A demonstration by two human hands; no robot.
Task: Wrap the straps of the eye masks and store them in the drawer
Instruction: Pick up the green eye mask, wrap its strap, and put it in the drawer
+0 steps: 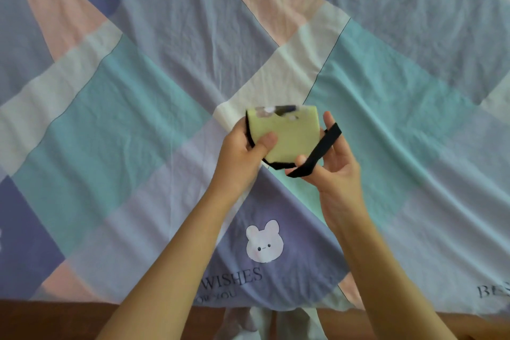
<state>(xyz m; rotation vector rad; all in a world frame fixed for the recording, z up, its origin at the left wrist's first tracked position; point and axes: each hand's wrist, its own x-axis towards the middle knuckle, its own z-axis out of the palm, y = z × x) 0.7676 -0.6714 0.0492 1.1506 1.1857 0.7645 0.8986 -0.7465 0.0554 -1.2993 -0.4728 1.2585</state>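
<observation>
Pale green mask [287, 136], folded up, held in the air over the bed, about mid-frame. The left hand [242, 146] grips its left edge, thumb pressed flat on the front face and the other fingers curled round behind. A black strap [317, 154] runs along the bottom edge of the mask and then loops out to the right, where it goes over the fingers of the right hand [334, 163]. That hand is palm-up just beside the mask, fingers mostly straight and spread a bit, with the strap stretched across them; the thumb tip sits right by the strap near the mask's lower right corner, can't really tell if it's pinching it. The top edge of the mask has some blurry dark and white print on it. Underneath is a sheet [138, 96] in teal, purple, pink and white blocks, with a little bunny face [264, 243] and "BEST WISHES FOR YOU" printed on it. A strip of brown wood [55, 320] shows along the near edge.
</observation>
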